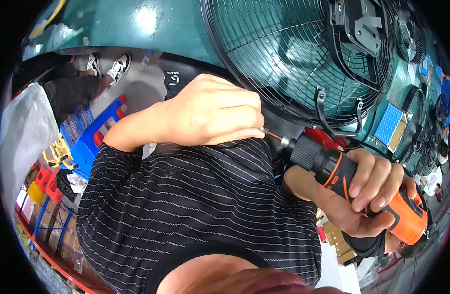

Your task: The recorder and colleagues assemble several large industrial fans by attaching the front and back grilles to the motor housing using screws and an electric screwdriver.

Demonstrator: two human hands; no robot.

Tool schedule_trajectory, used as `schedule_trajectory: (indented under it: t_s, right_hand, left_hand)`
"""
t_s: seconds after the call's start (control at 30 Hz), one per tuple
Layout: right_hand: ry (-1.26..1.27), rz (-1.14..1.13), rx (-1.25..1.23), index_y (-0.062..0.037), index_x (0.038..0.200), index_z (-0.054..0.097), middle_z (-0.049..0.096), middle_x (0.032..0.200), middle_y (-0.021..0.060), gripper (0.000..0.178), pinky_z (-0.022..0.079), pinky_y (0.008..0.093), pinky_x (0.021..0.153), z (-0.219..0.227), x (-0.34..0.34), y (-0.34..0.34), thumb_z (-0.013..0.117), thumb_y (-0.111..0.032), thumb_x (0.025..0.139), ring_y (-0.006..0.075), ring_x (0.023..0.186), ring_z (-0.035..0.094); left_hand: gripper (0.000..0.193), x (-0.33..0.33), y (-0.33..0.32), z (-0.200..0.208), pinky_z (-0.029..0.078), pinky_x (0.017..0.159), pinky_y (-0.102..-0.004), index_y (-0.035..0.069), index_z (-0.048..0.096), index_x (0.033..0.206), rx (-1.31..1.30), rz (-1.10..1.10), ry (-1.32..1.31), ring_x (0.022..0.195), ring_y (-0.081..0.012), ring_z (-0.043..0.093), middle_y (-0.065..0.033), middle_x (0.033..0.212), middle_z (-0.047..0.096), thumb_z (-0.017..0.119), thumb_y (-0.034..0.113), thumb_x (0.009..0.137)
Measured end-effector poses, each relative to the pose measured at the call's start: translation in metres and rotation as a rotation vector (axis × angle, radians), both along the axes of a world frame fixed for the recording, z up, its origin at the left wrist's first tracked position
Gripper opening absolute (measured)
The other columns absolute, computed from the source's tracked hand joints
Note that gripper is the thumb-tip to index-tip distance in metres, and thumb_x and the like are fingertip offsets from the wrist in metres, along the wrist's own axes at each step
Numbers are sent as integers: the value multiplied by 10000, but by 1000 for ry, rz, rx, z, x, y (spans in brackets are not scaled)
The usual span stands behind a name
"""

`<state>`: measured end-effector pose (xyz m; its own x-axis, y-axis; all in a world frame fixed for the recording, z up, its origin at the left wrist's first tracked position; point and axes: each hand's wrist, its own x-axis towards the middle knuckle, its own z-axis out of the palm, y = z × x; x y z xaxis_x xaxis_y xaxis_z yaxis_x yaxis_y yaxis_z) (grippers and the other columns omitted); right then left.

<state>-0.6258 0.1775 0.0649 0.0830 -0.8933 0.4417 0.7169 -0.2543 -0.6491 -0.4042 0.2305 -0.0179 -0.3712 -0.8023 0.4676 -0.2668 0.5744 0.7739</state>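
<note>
My right hand (pixel 377 191) is wrapped round an orange and black cordless screwdriver (pixel 340 171). Its copper-coloured bit (pixel 274 135) points left toward my left hand (pixel 220 110). The left fingers are closed in a pinch at the bit's tip, where a small shiny metal piece, apparently a screw (pixel 262 130), shows; the fingers hide most of it. Just beyond both hands, a large round black fan (pixel 279 49) lies on the green table (pixel 176 29). A dark bracket (pixel 364 24) and a curved black handle (pixel 328 115) are on its wire grille.
Further fans (pixel 413 44) and a blue-topped box (pixel 390 125) are along the table to the right. At left are a blue plastic crate (pixel 95 132), red bins (pixel 51 183) and a person's legs (pixel 71 93). Another person (pixel 389 242) is at the lower right, behind the screwdriver.
</note>
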Motion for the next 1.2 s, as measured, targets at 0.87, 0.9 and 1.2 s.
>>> schedule_trajectory:
  t_s: [0.87,0.9,1.2]
  right_hand:
    - [116,53,-47,-5,1315,414,585,808,44,542,523,248,508,-6,29,5,689,-178,881,134,560,573]
    - [113,43,-57,-4,1313,418,586,800,47,540,523,253,504,-8,35,7,688,-176,878,136,553,570]
    - [200,-58,-326,-39,1324,424,610,799,68,609,567,281,491,-30,58,12,764,-157,833,164,555,617]
  left_hand:
    - [141,20,14,-17,458,512,-316,17,650,858,120,-71,127,600,-218,610,-68,780,632,746,105,804]
    - [128,23,14,-19,459,509,-317,16,652,855,115,-35,129,600,-217,612,-65,773,633,744,86,799]
    - [281,22,14,-38,322,438,-289,79,593,710,12,431,-48,460,-165,472,-13,594,541,863,149,673]
